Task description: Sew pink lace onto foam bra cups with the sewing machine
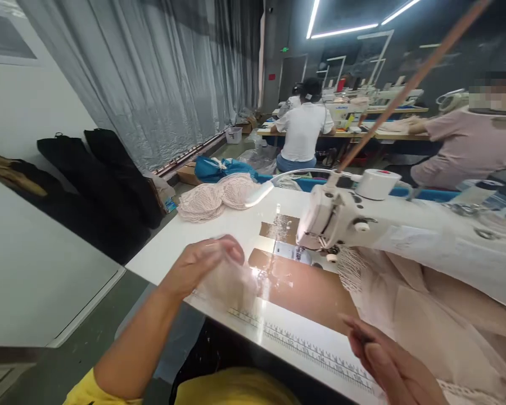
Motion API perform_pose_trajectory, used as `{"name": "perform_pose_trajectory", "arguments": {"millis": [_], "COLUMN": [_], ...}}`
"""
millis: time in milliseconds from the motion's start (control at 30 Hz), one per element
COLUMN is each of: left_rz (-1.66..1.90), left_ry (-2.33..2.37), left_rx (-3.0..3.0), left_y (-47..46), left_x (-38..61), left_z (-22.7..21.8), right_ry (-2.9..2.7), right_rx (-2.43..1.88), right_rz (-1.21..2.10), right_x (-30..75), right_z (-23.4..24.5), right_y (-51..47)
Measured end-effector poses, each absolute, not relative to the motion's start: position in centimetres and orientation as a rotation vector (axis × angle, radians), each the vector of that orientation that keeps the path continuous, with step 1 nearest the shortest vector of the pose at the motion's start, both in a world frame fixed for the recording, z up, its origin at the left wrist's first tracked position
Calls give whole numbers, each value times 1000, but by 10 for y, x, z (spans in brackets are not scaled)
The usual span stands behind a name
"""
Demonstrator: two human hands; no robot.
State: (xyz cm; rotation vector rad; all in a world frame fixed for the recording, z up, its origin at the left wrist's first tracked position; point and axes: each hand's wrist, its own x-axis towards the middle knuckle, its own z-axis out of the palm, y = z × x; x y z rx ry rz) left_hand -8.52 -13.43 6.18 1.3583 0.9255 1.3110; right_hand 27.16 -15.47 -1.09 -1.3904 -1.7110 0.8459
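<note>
Curling its fingers, the left hand (204, 260) hangs above the white table (162, 256), at nine o'clock from the presser foot (298, 254) of the sewing machine (383, 228). It is nearly closed and appears to grasp a pale sheer piece (231, 284), which droops, blurred, at eight o'clock from the foot. The right hand (392, 354) is at four o'clock, half closed, thumb and fingers near one another; a small dark shape shows there, but I cannot tell whether anything is held. Just beyond it, also towards four o'clock, beige fabric (417, 312) spreads under the machine's arm. At six o'clock lie a tan sheet (310, 289) and, nearer the body, a printed ruler (299, 343). Lacy round pieces (200, 202) are stacked at ten o'clock, with a blue bundle (223, 169) behind them. A thread cone (377, 184) stands at two o'clock. Farther off, a person in white (303, 132) sits at twelve o'clock, and another in pink (472, 140) at two.
</note>
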Motion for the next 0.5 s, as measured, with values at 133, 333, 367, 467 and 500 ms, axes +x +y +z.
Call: {"name": "perform_pose_trajectory", "arguments": {"millis": [133,333,367,467,500], "left_rz": [905,734,711,678,672], "left_ry": [1043,851,829,784,774], "left_rx": [1396,1342,1362,1472,1507], "left_y": [-124,-131,-132,-132,-131], "left_x": [-88,-81,-82,-83,-83], "left_z": [40,17,17,19,19], "right_ry": [-1860,-1872,-1882,-1905,-1914], "right_rx": [-1307,-1213,-1193,-1120,-1090], "right_rz": [1060,1284,1319,1421,1455], "right_x": [207,151,147,136,133], "right_z": [24,42,42,41,40], "right_y": [-139,-125,-123,-117,-116]}}
